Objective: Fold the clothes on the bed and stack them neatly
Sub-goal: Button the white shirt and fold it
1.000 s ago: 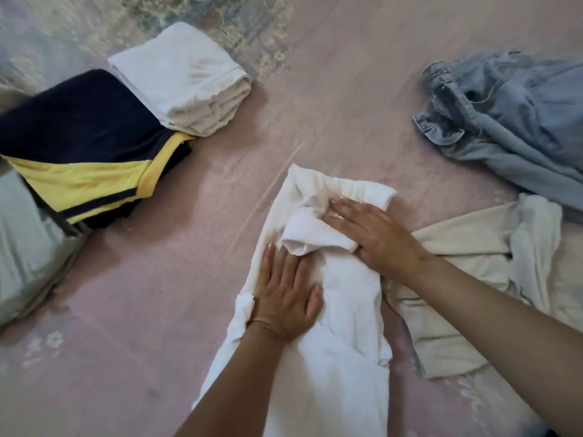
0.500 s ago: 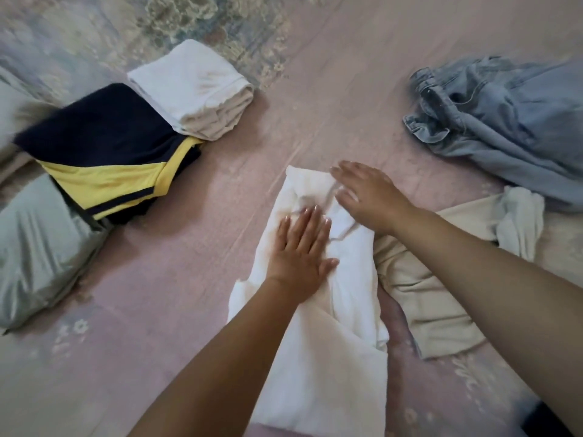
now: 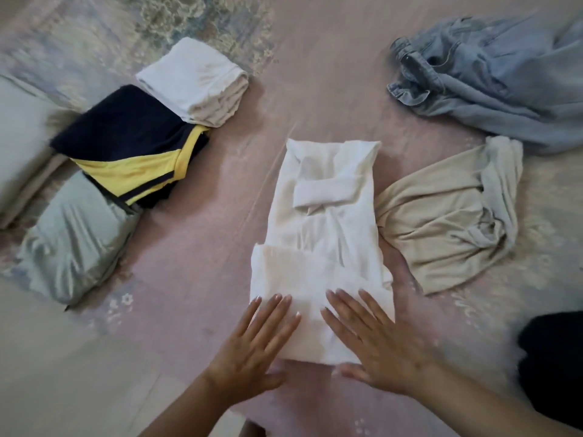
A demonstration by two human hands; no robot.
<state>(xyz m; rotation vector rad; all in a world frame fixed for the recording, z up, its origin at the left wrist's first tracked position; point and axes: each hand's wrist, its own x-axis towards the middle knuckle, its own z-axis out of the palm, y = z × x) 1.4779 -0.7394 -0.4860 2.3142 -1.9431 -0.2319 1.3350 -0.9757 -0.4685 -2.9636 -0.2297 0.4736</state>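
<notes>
White garment (image 3: 325,247) now folded up, both hands back at its near edge.

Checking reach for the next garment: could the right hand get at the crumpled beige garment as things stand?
Probably yes. The right hand lies flat on the white garment, and the beige garment lies just beside that, on the same side. Nothing lies on top of it and only bare bedspread lies between.

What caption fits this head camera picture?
Both hands, left and right, press flat on a half-folded white garment.
</notes>
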